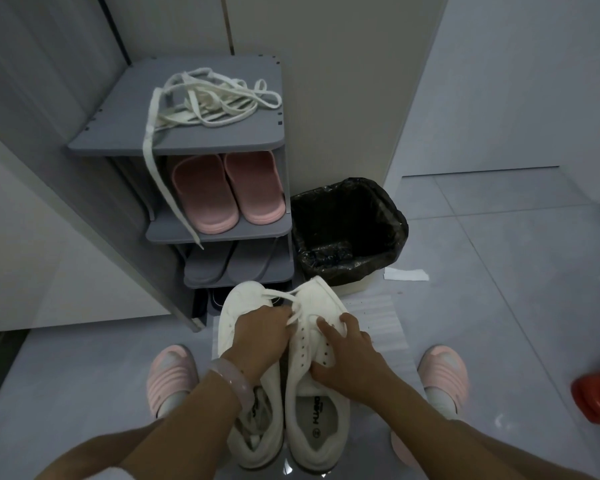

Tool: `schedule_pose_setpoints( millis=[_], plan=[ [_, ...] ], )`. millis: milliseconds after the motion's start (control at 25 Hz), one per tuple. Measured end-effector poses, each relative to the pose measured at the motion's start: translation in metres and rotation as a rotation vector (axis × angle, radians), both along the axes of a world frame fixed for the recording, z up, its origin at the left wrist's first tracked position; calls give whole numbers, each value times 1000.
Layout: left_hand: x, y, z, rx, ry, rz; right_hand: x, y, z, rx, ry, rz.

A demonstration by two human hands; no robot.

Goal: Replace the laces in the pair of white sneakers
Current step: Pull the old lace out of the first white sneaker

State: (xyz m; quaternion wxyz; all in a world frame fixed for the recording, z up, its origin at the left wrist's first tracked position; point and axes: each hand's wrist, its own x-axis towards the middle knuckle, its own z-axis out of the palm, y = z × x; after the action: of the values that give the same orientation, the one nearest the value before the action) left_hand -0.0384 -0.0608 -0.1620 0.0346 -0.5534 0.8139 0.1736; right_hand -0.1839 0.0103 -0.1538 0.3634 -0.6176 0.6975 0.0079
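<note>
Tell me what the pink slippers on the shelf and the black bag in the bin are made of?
The pink slippers look like soft moulded rubber or foam: one smooth, matte piece with no stitching. The black bag looks like thin plastic film: it is crinkled and shiny where light catches it.

Rack [222,143] ahead, bin [347,230] right; floor [499,271] free.
</note>
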Motion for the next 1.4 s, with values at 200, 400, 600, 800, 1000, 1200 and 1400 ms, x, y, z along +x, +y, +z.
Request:
schedule_pose_setpoints(
  millis=[200,400,600,800,1000,1200,1400],
  plan=[
    [-9,4,19,134,155,122,4,-1,1,12,52,17],
    [12,-10,120,290,1262,651,7,-3,3,0,114,42],
    [58,-8,166,157,1321,525,6,-4,6,-75,71,-48],
    [55,13,161,364,753,-118,9,-27,17,-595,-268,-178],
    [70,11,158,621,1110,-344,35,-31,7,-480,-194,277],
    [94,-16,158,418,2035,182,11,-31,12,-465,154,157],
    [74,-18,126,-78,1025,806,-1,-40,54,-450,-521,-589]
  ],
)
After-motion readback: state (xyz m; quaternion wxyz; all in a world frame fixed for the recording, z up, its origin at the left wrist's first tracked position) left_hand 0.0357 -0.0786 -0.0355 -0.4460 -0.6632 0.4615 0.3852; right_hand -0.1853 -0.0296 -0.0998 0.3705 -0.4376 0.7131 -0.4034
